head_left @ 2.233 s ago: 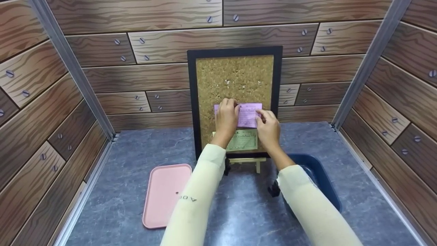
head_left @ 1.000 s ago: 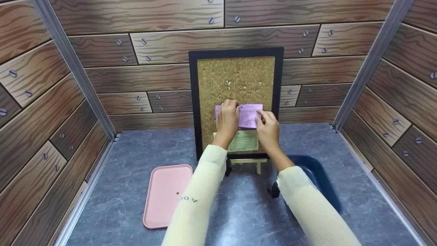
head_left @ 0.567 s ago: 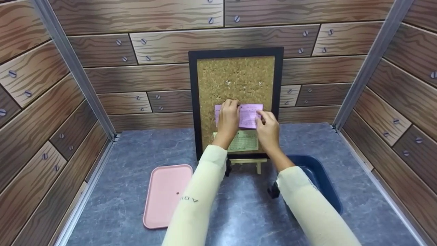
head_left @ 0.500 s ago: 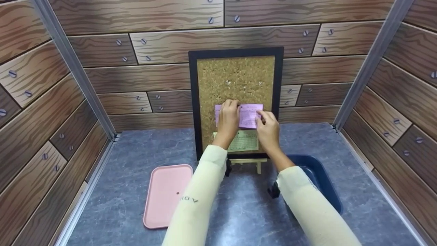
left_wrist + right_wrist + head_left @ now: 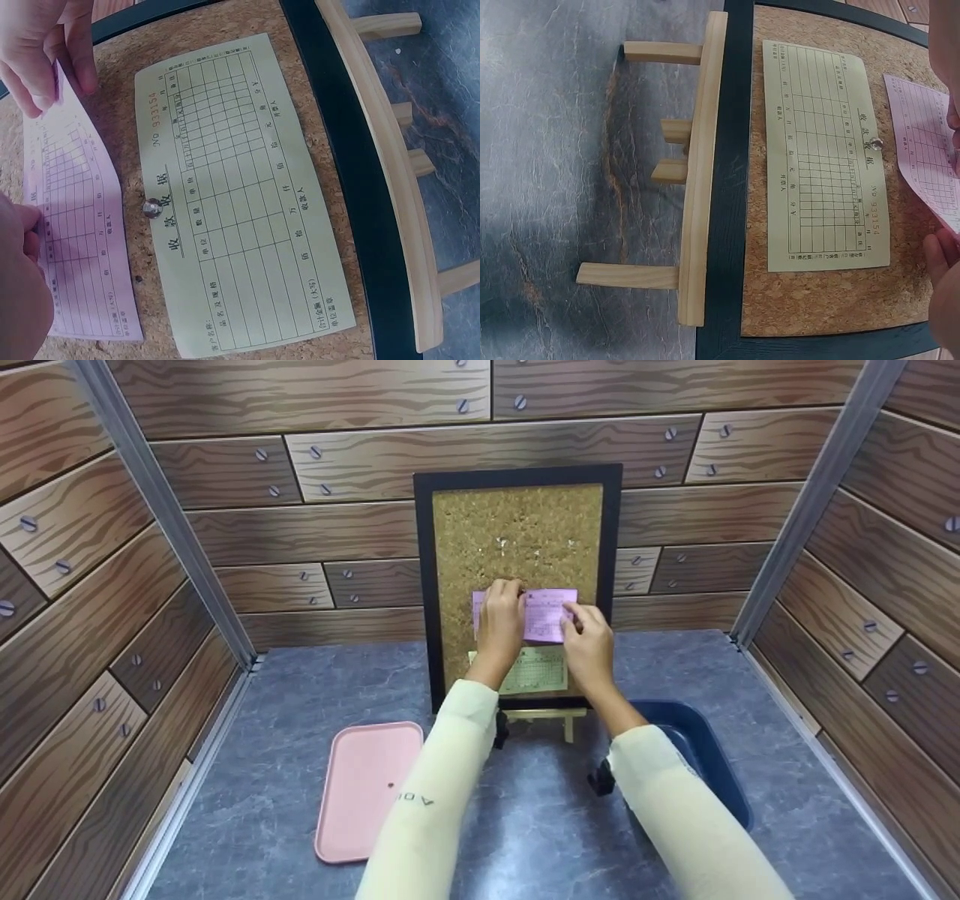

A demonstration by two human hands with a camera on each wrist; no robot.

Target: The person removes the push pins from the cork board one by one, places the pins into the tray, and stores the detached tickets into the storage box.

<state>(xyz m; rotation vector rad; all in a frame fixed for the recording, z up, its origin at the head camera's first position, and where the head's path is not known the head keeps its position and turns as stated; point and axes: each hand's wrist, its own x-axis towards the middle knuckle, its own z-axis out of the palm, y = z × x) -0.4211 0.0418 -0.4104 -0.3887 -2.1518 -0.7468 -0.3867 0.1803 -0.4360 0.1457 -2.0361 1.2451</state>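
A purple receipt slip (image 5: 546, 616) lies against the black-framed cork board (image 5: 517, 514). My right hand (image 5: 590, 645) pinches its right edge, and that end bows away from the cork in the left wrist view. My left hand (image 5: 500, 622) has curled fingers at the upper middle of the slip and covers part of it. Whether those fingertips hold anything, I cannot tell. Below, a green receipt slip (image 5: 534, 669) is fixed by a clear pushpin (image 5: 152, 208) at its top middle.
The board stands on a small wooden easel (image 5: 697, 172) against the wood-print back wall. A pink tray (image 5: 367, 795) lies at left, partly behind the left sleeve. A dark blue bin (image 5: 705, 757) stands at right behind the right sleeve. Several pale marks (image 5: 502, 544) dot the upper cork.
The view has shifted very slightly. Both hands stay at the same spots on the purple receipt slip.
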